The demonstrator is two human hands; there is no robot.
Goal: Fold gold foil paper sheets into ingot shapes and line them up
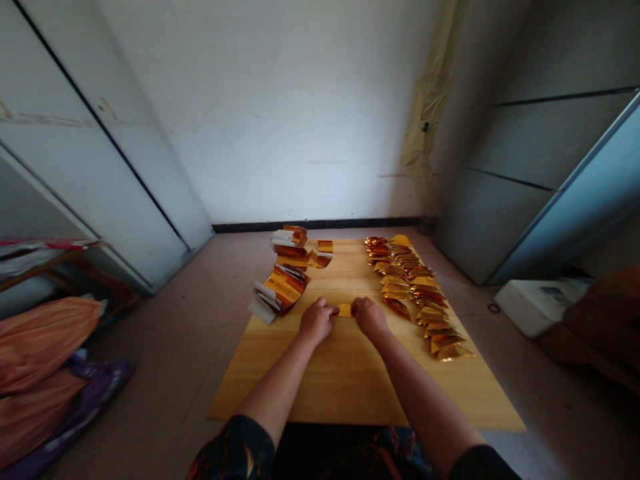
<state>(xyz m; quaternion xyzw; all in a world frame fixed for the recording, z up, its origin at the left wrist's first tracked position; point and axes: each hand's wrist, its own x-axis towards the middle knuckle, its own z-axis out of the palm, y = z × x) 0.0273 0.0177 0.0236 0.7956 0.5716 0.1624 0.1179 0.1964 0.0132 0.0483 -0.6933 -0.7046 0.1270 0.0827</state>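
Over the middle of a wooden board [310, 387], a small piece of gold foil paper [345, 310] spans the gap between my two hands. My left hand [318, 321] pinches its left end, and my right hand [369, 316] grips its right end. Left of my hands lie curled stacks of gold foil sheets [287, 287] with pale undersides, and a few loose sheets [320, 253] sit behind them. To the right, folded gold paper pieces [400, 288] overlap in two long rows.
A white wall [300, 120] with a dark baseboard [320, 225] stands behind the board. Pale cabinets [110, 167] are at left, a grey cabinet [530, 147] at right. A white box [530, 307] and orange cloth [45, 340] lie on either side.
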